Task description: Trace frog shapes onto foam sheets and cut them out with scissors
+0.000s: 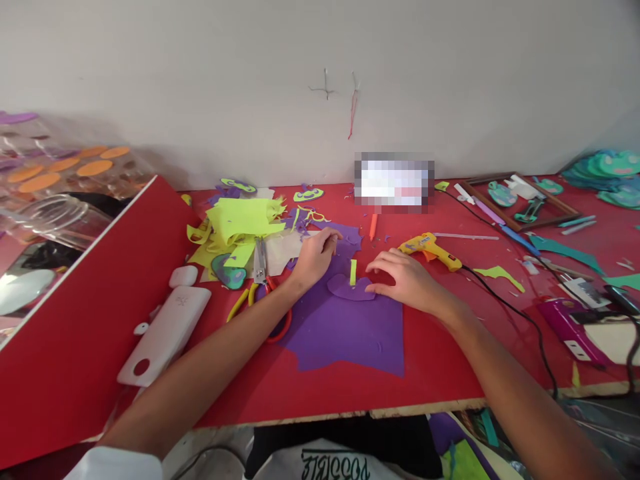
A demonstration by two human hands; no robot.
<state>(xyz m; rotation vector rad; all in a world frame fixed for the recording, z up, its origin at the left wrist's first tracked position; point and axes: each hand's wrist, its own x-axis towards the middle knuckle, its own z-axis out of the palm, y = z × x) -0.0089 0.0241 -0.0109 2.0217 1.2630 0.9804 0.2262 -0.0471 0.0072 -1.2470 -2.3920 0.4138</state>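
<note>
My left hand (316, 256) is above the back part of a purple foam sheet (350, 340), its fingers loosely bent and apart, with nothing visible in them. On the sheet lies a purple rounded cutout (345, 288), with a small yellow-green strip (353, 272) standing at its back edge. My right hand (403, 277) is at the cutout's right end, thumb and fingers spread; the thumb tip seems to touch it. Just behind that hand lies a yellow glue gun (431, 251). Scissors with red handles (289, 327) sit under my left forearm, beside yellow-handled pliers (239, 303).
Yellow-green foam scraps (240, 220) are piled at the back left. A white power bank (165, 337) lies by the red partition (95, 313). A pixelated screen (394, 183) leans at the wall. Right are a wooden frame (545, 223), a magenta power strip (570, 330) and cables.
</note>
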